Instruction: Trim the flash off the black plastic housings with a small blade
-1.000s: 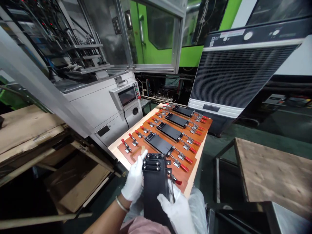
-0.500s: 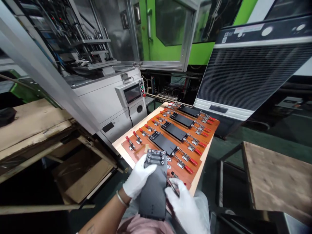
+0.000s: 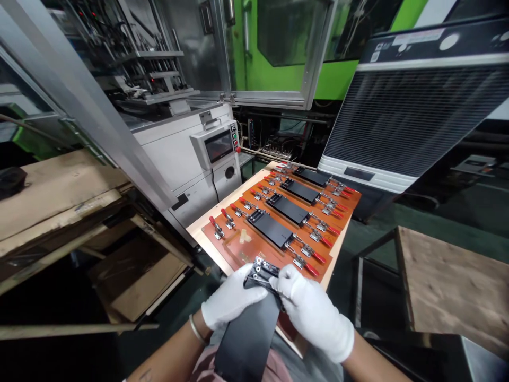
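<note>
In my gloved left hand [image 3: 233, 297] is a flat black plastic panel [image 3: 250, 334], gripped along its left edge with the thumb across its face. It tilts up from my lap, and its far end carries a ribbed block with small round metal inserts. My gloved right hand [image 3: 300, 297] is closed at that far end, fingers pinched over the block. A thin, shiny, slender tool [image 3: 260, 280] seems to stick out of the right fingers across the block; most of it is hidden. Beyond, several similar black panels [image 3: 270, 229] lie on an orange fixture board [image 3: 233, 252].
Red-handled toggle clamps [image 3: 304, 262] line both sides of the board. A white machine with a touchscreen [image 3: 218, 146] stands ahead left. An air cooler [image 3: 397, 106] is at the right, above a wooden-topped bench [image 3: 457, 276]. Cardboard-covered shelving [image 3: 63, 196] is on the left.
My right hand has moved up from the panel's right side to its far end, bringing the slender tool there. The panel has tilted and its far end has shifted slightly right and down.
</note>
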Demonstrator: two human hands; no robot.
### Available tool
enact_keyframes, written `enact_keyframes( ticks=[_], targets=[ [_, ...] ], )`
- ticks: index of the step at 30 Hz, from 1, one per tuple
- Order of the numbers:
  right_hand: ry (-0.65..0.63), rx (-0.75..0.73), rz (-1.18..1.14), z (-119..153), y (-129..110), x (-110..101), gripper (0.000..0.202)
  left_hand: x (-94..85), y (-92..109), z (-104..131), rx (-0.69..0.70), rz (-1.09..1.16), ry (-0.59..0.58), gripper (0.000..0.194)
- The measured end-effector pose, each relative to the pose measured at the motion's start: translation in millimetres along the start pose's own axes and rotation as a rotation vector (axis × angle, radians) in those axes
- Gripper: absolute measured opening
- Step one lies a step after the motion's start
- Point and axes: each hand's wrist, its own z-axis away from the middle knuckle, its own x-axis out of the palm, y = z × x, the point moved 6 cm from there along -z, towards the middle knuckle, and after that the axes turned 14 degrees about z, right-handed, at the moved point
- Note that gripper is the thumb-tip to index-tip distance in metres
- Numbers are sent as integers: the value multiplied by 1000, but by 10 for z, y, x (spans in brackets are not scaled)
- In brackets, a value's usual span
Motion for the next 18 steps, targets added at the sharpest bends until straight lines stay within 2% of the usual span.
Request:
enact_keyframes(
  ticks=[2, 6, 11, 13, 16, 18],
  targets=[
    [-17, 37, -54, 37, -35, 32, 33, -15, -56, 57, 24, -24, 19, 26],
    [11, 146, -169, 136, -129, 68, 32, -85, -234, 171, 32, 41, 143, 38],
    [162, 460, -516, 288, -100, 146, 33, -87, -282, 242, 2, 112, 178, 36],
    [173, 495, -597, 309, -105, 176, 32, -88, -252, 244, 4, 100, 192, 37],
    [159, 483, -601, 301, -148, 186, 29, -81, -234, 242, -29, 77, 207, 43],
    [184, 527, -606, 309, -166, 194, 30, -67, -244, 244, -71, 68, 205, 47]
  ],
)
